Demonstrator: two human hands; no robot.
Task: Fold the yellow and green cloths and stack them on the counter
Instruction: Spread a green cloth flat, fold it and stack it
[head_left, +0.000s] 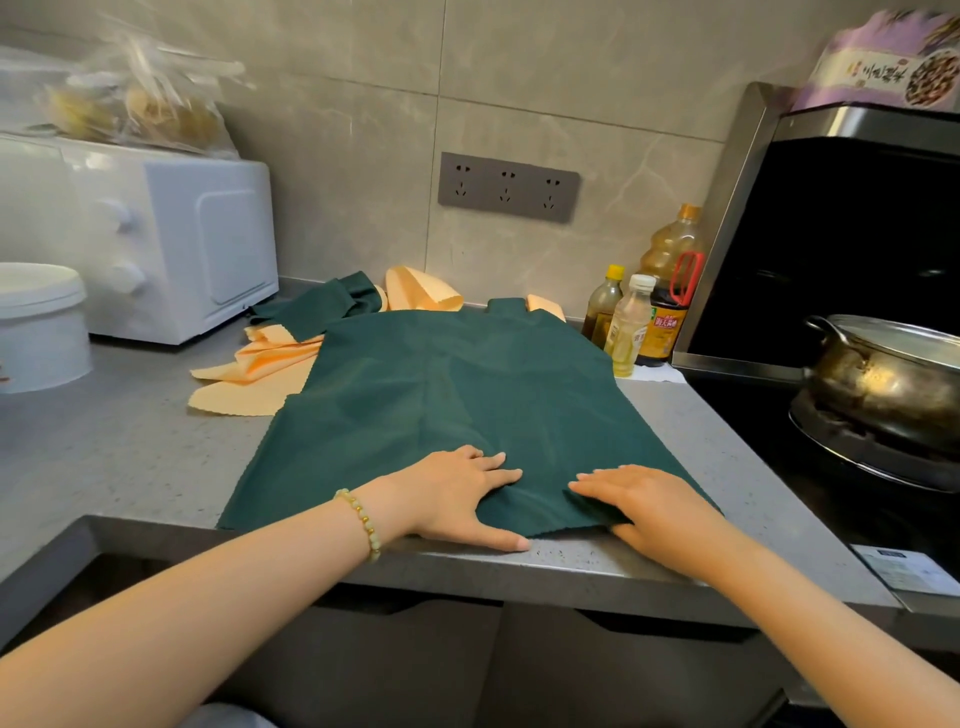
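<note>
arms: bare, sleeveless | left wrist: pale-green-and-gold bead bracelet (358, 524)

We take the plain dark green cloth (457, 395) as reference. Behind it and to its left, we note plain pale yellow-orange cloths (249, 374). Beneath it, the counter (130, 447) is grey with fine dark speckles. To its left stands a white microwave (171, 244); to its right, a yellow-capped bottle (605, 306) and a dark brown bottle (662, 332) with a red handle (687, 280).

Both arms are reaching forward; the left hand (457, 493) and right hand (644, 506) are lying flat, fingers straight, palms pressing down
</note>
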